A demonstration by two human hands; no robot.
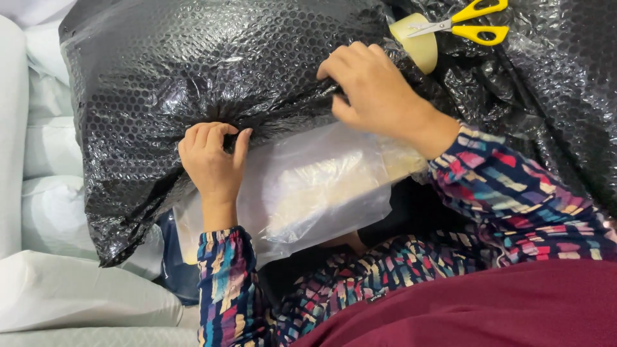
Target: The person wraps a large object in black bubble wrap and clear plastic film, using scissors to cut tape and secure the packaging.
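A large sheet of black bubble wrap (212,71) covers a bulky bundle in front of me. My left hand (211,162) pinches a gathered fold of the wrap at its lower edge. My right hand (369,90) grips the same edge farther right, fingers curled into the black plastic. Below both hands a clear plastic bag (315,186) with something pale inside sticks out from under the wrap. Both arms wear sleeves with a multicoloured pattern.
A roll of clear tape (419,44) and yellow-handled scissors (466,24) lie on the wrap at the upper right. White padded packages (58,212) are stacked along the left. A maroon cloth (488,308) fills the lower right.
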